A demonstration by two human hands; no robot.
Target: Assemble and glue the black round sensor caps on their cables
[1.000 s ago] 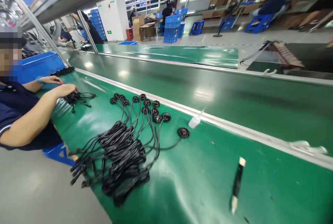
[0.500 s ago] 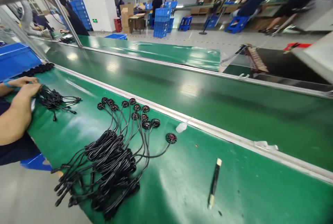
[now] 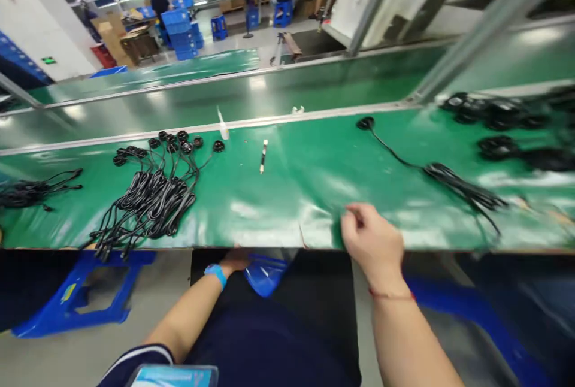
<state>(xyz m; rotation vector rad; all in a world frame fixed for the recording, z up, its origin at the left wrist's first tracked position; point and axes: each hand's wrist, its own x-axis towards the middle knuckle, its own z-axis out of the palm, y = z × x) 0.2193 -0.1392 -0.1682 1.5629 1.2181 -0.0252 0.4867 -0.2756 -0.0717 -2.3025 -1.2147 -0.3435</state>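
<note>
My right hand [image 3: 372, 242] hovers over the front edge of the green bench mat [image 3: 287, 207], seen from behind with its fingers curled in; what they hold, if anything, is hidden. My left hand [image 3: 232, 262] is low below the bench edge, touching a blue plastic piece [image 3: 266, 274]; its fingers are hidden. A large bundle of black cables with round ends [image 3: 153, 195] lies to the left. A single coiled black cable [image 3: 449, 180] with a round end lies to the right of my right hand.
A black stick with white tips [image 3: 263, 156] and a small white bottle [image 3: 222, 126] lie mid-bench. More black parts [image 3: 494, 112] are piled far right, another cable bunch [image 3: 27, 190] far left. A conveyor belt [image 3: 224, 99] runs behind. A blue stool [image 3: 76, 297] stands below left.
The view has swung right and down. The co-worker's arms at the left are out of sight. My own two hands and the single cable at the right have come into view.
</note>
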